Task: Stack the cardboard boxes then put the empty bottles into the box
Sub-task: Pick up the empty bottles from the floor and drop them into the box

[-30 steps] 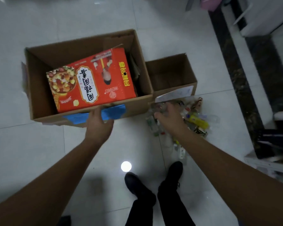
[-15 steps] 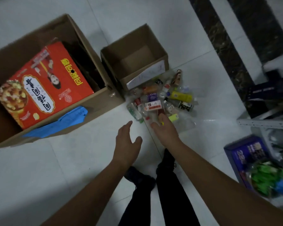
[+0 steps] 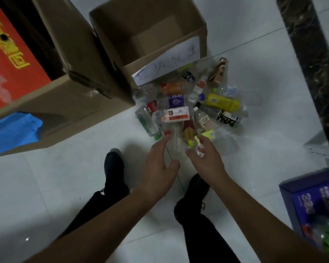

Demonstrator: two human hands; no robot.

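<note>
Presently: stacking looks done, with the red carton [image 3: 11, 59] lying inside the large box [image 3: 74, 103].
- Step in hand: bottle collection, judged just starting.
- Bottles [image 3: 179, 112]: a loose pile on the floor, touching the front of the small open box [image 3: 118, 31]; none visible inside it.
- Left hand [image 3: 160, 168]: fingers spread, holding nothing, beside a clear bottle [image 3: 176, 141] at the pile's near edge.
- Right hand [image 3: 207, 162]: fingers loosely open on that bottle's other side, with no grip.
- Next: close both hands on the near bottles, then lift them over the small box's rim.
</note>
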